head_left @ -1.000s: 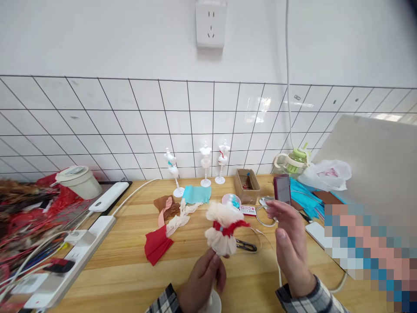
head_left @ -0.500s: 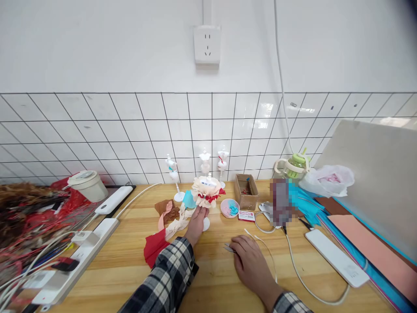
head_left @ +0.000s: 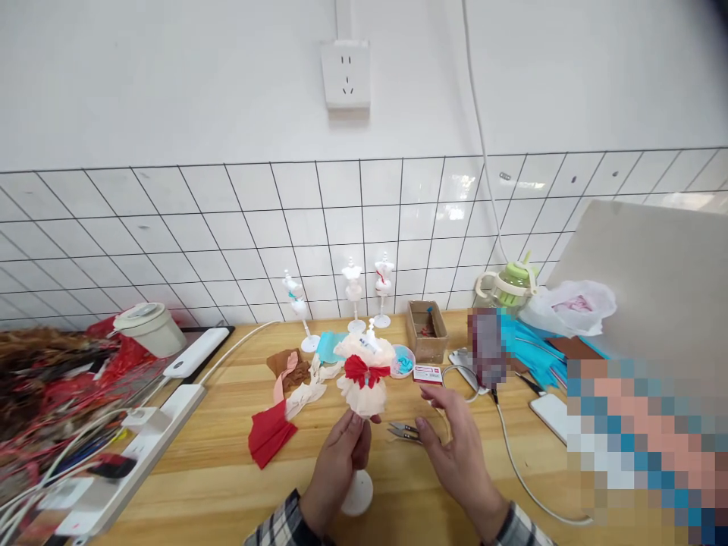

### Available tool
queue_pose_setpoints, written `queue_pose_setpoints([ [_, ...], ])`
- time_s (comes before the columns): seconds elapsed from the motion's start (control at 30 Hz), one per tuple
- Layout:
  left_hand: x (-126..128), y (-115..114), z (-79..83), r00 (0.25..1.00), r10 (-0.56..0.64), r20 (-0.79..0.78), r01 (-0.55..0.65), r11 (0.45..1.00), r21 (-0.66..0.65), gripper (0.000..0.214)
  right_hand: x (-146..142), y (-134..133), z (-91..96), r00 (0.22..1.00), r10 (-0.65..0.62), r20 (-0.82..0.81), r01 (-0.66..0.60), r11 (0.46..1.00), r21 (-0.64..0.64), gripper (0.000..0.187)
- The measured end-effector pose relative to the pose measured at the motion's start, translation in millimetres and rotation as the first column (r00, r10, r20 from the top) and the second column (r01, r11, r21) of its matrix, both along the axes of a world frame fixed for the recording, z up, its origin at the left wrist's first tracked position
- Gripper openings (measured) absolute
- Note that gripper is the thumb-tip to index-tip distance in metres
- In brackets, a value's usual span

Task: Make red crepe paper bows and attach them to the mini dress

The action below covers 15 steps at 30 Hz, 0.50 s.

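Observation:
My left hand (head_left: 343, 457) is closed just below the skirt of a small dress form (head_left: 371, 336), fingers around its stand. The form wears a cream ruffled paper dress (head_left: 362, 399) with a red bow (head_left: 367, 371) at the front. Its round white base (head_left: 357, 493) shows below my hand, tilted toward me. My right hand (head_left: 458, 455) is open, thumb and fingers apart, to the right of the dress. Small scissors (head_left: 405, 432) lie on the table by my right thumb, and whether the thumb touches them is unclear.
Behind stand three white dress forms (head_left: 353, 292). Red pleated paper (head_left: 271, 434) and brown paper (head_left: 283, 365) lie left. A small bowl (head_left: 410, 353), cardboard box (head_left: 432, 349) and green-lidded bottle (head_left: 515, 284) stand right. A power strip (head_left: 153, 444) runs along the left.
My left hand has brought the dressed form nearer and turned it so the red bow faces me. My right hand has let go of the scissors and opened.

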<state>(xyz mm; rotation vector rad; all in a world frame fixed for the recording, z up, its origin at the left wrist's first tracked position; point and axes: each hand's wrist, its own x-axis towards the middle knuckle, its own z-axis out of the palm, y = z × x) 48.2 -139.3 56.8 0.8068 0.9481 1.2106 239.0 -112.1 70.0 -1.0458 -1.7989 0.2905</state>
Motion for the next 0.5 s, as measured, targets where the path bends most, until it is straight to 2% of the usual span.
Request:
queue_pose_setpoints([
  [0.07,0,-9,-3.2,1.000,0.003,-0.011,-0.003,1.000,-0.026,0.044,-4,-6,38.9,0.999,0.037,0.009,-0.037,0.999,0.028,0.038],
  [0.13,0,-14,-4.1,0.999,0.020,-0.035,-0.021,0.999,-0.025,0.044,-7,-11,76.2,0.991,0.078,0.106,-0.082,0.996,0.039,0.037],
  [0.23,0,-17,-4.0,0.996,0.038,-0.086,-0.039,0.999,-0.010,0.044,-10,-15,112.7,0.980,0.079,0.182,-0.098,0.991,0.096,0.028],
  [0.33,0,-19,-5.0,0.988,0.056,-0.140,-0.054,0.998,0.016,0.043,-13,-13,121.0,0.967,0.086,0.240,-0.108,0.991,0.080,0.035],
  [0.4,1,-20,-6.1,0.983,0.063,-0.172,-0.057,0.998,0.036,0.044,-17,-11,117.9,0.955,0.107,0.277,-0.126,0.991,0.052,0.040],
  [0.5,2,-22,-7.7,0.975,0.054,-0.214,-0.044,0.998,0.052,0.045,-23,-10,113.1,0.961,0.095,0.260,-0.109,0.993,0.040,0.036],
])
